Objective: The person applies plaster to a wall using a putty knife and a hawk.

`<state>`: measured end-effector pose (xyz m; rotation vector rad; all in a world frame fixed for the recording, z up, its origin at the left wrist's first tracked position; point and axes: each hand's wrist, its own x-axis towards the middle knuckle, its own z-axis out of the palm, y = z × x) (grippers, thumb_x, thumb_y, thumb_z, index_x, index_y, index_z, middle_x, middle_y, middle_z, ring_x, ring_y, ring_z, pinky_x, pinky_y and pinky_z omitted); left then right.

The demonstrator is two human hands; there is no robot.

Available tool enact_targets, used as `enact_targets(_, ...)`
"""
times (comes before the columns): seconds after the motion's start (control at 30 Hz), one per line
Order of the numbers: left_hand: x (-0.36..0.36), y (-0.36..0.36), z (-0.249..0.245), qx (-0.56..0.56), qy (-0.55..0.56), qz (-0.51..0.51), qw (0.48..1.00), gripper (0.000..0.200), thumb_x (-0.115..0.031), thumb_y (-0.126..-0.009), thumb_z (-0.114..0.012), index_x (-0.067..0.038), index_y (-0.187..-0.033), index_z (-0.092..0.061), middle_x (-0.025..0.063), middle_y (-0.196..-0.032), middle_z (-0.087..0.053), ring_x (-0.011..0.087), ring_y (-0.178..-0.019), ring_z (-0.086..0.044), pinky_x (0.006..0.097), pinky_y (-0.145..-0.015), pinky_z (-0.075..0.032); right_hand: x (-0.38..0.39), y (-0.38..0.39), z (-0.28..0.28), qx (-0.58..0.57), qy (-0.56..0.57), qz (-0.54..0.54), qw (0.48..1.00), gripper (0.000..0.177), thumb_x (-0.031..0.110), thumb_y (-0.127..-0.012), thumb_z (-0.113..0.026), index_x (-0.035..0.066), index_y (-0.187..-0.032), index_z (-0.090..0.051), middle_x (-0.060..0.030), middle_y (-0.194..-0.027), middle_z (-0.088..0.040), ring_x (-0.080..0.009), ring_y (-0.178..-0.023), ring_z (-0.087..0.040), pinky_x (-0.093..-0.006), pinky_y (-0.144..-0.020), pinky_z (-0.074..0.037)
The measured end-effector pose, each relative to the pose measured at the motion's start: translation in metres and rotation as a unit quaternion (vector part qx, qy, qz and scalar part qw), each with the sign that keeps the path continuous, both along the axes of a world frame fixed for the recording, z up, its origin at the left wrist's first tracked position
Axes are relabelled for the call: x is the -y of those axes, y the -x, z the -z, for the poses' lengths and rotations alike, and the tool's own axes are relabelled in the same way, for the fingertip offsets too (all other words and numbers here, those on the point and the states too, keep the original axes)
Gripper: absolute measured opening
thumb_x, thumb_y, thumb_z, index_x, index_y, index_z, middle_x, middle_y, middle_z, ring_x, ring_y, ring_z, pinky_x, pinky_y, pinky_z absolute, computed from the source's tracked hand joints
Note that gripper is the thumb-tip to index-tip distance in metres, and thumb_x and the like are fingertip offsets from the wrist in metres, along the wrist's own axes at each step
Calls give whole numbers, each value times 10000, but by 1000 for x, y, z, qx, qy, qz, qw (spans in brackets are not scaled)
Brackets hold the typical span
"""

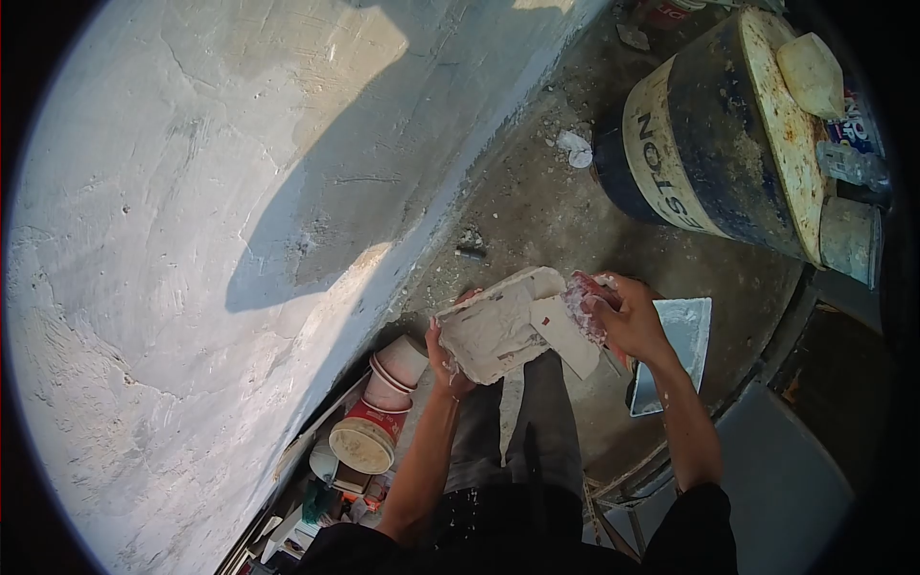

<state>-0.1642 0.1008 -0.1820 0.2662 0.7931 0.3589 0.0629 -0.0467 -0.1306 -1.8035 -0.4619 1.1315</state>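
My left hand (445, 361) is closed around the end of a rectangular mud pan (460, 356), its thumb over the rim. Wet, whitish plaster (494, 321) coats the inside of the pan. In my right hand (623, 316) is a putty knife with a wide flat blade (567, 337), smeared pale and bearing a small red mark. The blade lies over the pan's right side. White plaster clings thickly to my right fingers, which hide most of the handle.
A rough plastered wall (192, 144) fills the left. At upper right stands a large dark drum (709, 134) with things on its lid. Stacked buckets (369, 433) sit low by the wall. A white-lined container (685, 335) rests on the floor right of my right hand.
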Motion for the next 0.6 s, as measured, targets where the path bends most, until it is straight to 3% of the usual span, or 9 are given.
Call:
enact_targets(0.07,0,-2,-2,5,5,2,1000,814,-639,-862,-398,-38,-1410,-396,178,-1401,-444,384,-1267,-456,545,-1038,-389,-2,2,-1,10,2,7,1000,241,96,-900,-613,-35,-1102,-617,-147,-861,-693,-135,-713,-622,-271,-639,-474)
enact_targets(0.17,0,-3,-2,5,6,8,1000,815,-641,-859,-407,-40,-1410,-395,176,-1402,-444,381,-1269,-456,544,-1038,-388,-7,-2,-14,78,10,-80,994,257,124,-913,-606,-39,-1111,-615,-151,-850,-694,-153,-745,-645,-285,-662,-485)
enact_targets(0.27,0,-1,2,8,5,12,1000,814,-639,-856,-413,-43,-1410,-396,174,-1404,-444,378,-1269,-457,544,-1041,-386,-2,-5,-2,233,-63,-160,957,267,143,-924,-597,-42,-1116,-613,-156,-861,-696,-165,-788,-664,-296,-689,-496)
enact_targets(0.37,-3,-6,-5,2,-5,5,1000,805,-631,-857,-415,-46,-1410,-397,175,-1400,-448,376,-1263,-461,543,-1045,-383,-8,-6,-14,96,7,-106,990,252,135,-925,-589,-40,-1104,-616,-170,-859,-691,-174,-809,-675,-292,-707,-498)
enact_targets(0.47,-3,-8,-6,-2,-19,-3,1000,797,-621,-858,-416,-44,-1408,-398,176,-1390,-454,377,-1256,-466,539,-1049,-381,-5,11,6,-49,-65,58,995,247,130,-917,-594,-41,-1094,-617,-176,-834,-688,-191,-766,-676,-296,-683,-500)
enact_targets(0.6,1,-8,-8,17,21,-17,1000,788,-613,-867,-414,-32,-1399,-404,190,-1381,-459,373,-1252,-470,527,-1047,-388,-11,8,-9,33,-29,-28,999,232,92,-901,-590,-31,-1095,-621,-188,-825,-678,-235,-717,-674,-306,-661,-503)
